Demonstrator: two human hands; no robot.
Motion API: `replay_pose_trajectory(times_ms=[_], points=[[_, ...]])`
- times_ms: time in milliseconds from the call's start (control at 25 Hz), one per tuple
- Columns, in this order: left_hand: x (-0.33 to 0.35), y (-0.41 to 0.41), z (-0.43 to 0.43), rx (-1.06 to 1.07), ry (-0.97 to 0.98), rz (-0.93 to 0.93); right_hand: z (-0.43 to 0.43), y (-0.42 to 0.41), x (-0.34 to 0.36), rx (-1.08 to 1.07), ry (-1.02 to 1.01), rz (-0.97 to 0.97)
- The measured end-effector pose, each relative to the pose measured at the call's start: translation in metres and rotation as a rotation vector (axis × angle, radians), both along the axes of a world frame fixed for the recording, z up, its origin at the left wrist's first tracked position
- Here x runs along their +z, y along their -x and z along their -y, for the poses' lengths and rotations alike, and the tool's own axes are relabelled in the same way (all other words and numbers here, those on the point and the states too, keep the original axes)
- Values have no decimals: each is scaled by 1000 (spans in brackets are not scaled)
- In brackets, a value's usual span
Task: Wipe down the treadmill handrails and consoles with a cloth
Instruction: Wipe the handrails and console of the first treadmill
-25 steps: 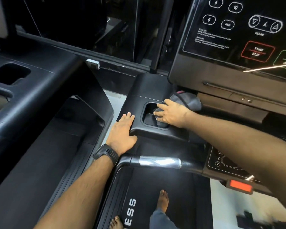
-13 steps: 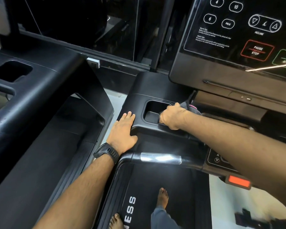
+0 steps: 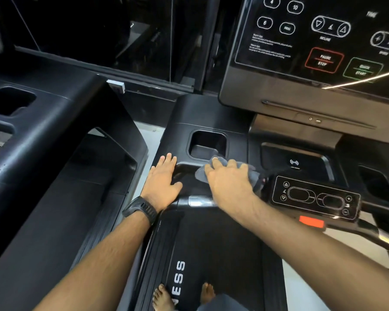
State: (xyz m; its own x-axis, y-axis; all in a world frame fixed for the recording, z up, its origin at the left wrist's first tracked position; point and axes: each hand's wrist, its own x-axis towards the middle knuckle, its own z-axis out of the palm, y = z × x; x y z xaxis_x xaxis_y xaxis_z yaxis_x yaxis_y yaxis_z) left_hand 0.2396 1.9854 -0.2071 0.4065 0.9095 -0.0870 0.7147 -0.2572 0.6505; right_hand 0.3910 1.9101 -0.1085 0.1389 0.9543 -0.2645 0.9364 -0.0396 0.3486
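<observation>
Cloth (image 3: 200, 175): we see it as a grey bunch on the black ledge of the treadmill console (image 3: 180, 135), just on the near side of the square cup holder (image 3: 208, 143) and to the left of the small button panel (image 3: 314, 198). The right hand (image 3: 228, 182) lies on top of it, fingers spread and only slightly bent, pressing it down onto the ledge rather than wrapping round it. Cloth shows past the fingertips on the far left and past the hand on the right. We cannot tell where the thumb sits.

The left hand (image 3: 163, 180) rests flat on the left edge of the same ledge, fingers straight and close together, holding nothing. A dark watch (image 3: 142, 209) is on that wrist. Between the two wrists, on the near side, a shiny silver grip on the handrail (image 3: 200, 201) catches the light.

To the right of the cloth we see a shallow tray with a wireless symbol (image 3: 294, 163), and below the button panel a red tab (image 3: 311, 222). On the far right rises the big display (image 3: 312, 41) with its outlined buttons, among them a red one reading PAUSE STOP and a green one beside it.

On the near side the dark belt (image 3: 211, 254) runs towards us, with two bare feet (image 3: 162, 297) at the bottom edge. To the left stands a second treadmill (image 3: 43, 122).
</observation>
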Motion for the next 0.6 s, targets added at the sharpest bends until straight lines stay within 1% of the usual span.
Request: replay_pose_trajectory(times_ms=[200, 320, 440, 520, 600], points=[[-4, 6, 13, 56, 37, 149, 13, 43, 16, 43, -45, 50], [-3, 10, 27, 138, 93, 260, 19, 55, -5, 44, -29, -14], [-3, 17, 47, 161, 100, 234, 34, 47, -50, -46, -97, -128], [-5, 21, 58, 137, 66, 174, 32, 43, -72, -37, -209, -168], [-7, 23, 64, 132, 49, 117, 22, 45, -79, -23, -306, -211]])
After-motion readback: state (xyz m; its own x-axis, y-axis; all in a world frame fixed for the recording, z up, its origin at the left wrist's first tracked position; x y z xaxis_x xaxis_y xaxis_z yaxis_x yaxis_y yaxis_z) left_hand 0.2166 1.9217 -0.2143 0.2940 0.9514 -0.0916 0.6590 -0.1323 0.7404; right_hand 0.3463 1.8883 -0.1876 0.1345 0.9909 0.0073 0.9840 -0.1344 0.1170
